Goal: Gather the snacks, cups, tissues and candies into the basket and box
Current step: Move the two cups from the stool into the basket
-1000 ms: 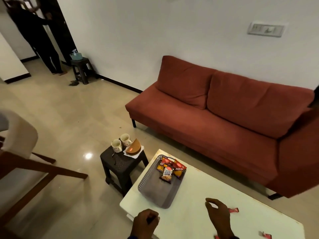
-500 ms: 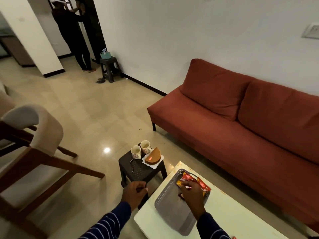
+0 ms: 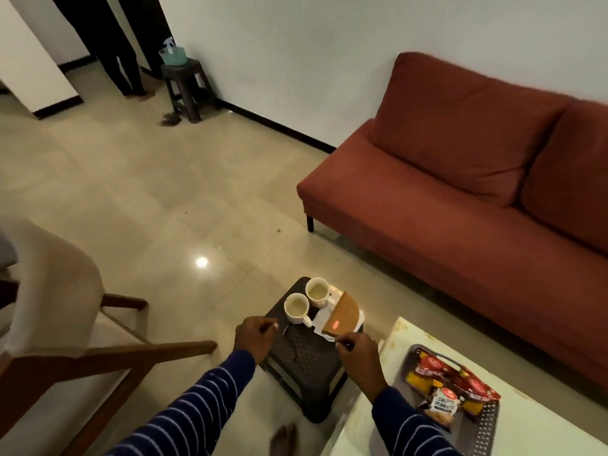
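We see the left hand [image 3: 255, 337] reaching over the dark stool [image 3: 306, 353], fingers curled together just beside the two cups [image 3: 306, 302]; whether it pinches anything we cannot tell. The right hand [image 3: 357, 355] hovers by the tissues [image 3: 324, 320] under a brown holder [image 3: 342, 315], fingertips pinched. Snacks [image 3: 450, 386] lie in the basket [image 3: 487, 426], its near end cut off.

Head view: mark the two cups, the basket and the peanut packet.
Near cup [image 3: 296, 307], head view, inside bottom.
Far cup [image 3: 317, 289], head view, inside bottom.
Basket [image 3: 486, 425], head view, perforated near rim.
Peanut packet [image 3: 442, 404], head view, label.
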